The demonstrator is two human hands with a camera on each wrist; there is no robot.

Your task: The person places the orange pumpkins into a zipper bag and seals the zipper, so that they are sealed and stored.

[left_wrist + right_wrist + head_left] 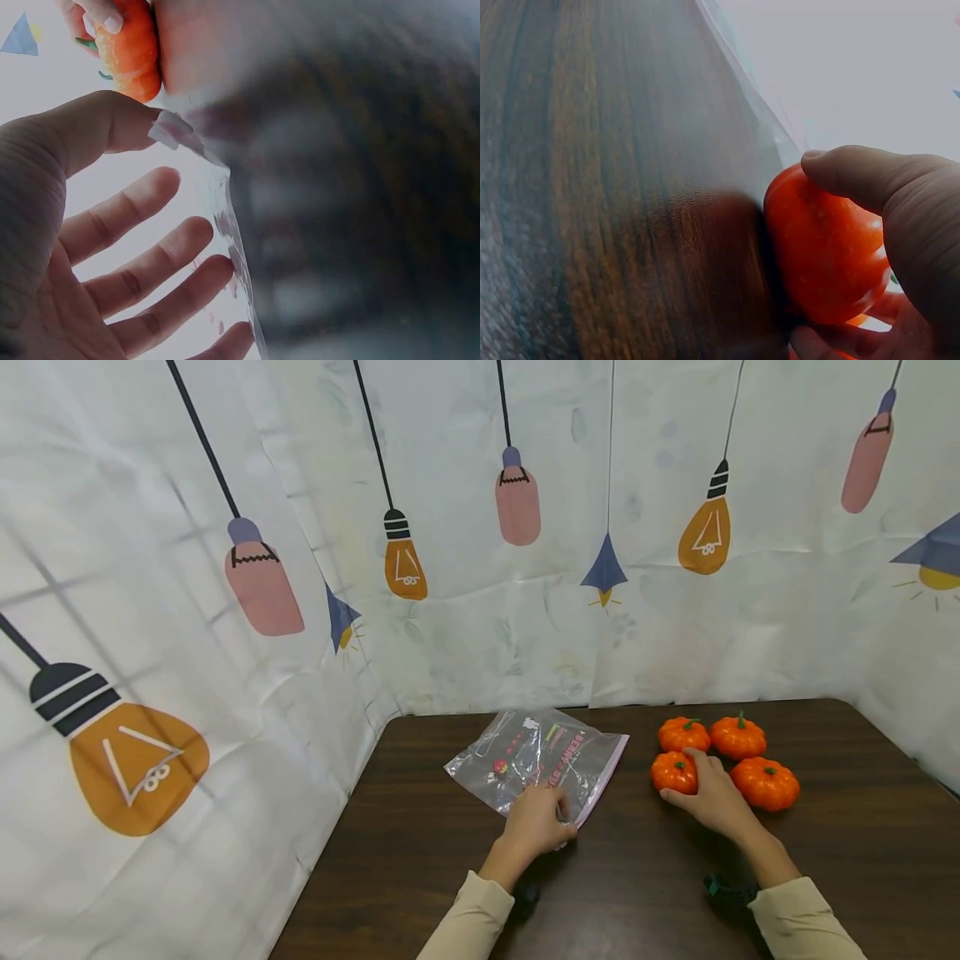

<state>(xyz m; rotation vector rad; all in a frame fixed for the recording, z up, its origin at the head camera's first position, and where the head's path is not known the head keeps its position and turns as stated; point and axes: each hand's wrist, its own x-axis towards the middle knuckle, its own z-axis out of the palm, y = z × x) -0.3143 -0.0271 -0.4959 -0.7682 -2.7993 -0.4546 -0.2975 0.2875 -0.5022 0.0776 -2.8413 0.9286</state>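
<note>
My right hand [712,795] grips a small orange toy pumpkin [673,773]. In the right wrist view the thumb lies on one side of this pumpkin [821,247] and fingers curl at the other. Three more pumpkins sit close around that hand: one behind [683,735], one at the back right [738,738] and one to its right [765,784]. My left hand [534,822] is at the near corner of a clear plastic bag [517,745] with printed patterns. The left wrist view shows the thumb touching the bag's pale edge [174,129], the other fingers spread apart along the film.
Everything lies on a dark brown wooden table [420,852]. White fabric [465,652] printed with hanging lamps stands behind the table and along its sides. A dark band [727,891] is on the right wrist.
</note>
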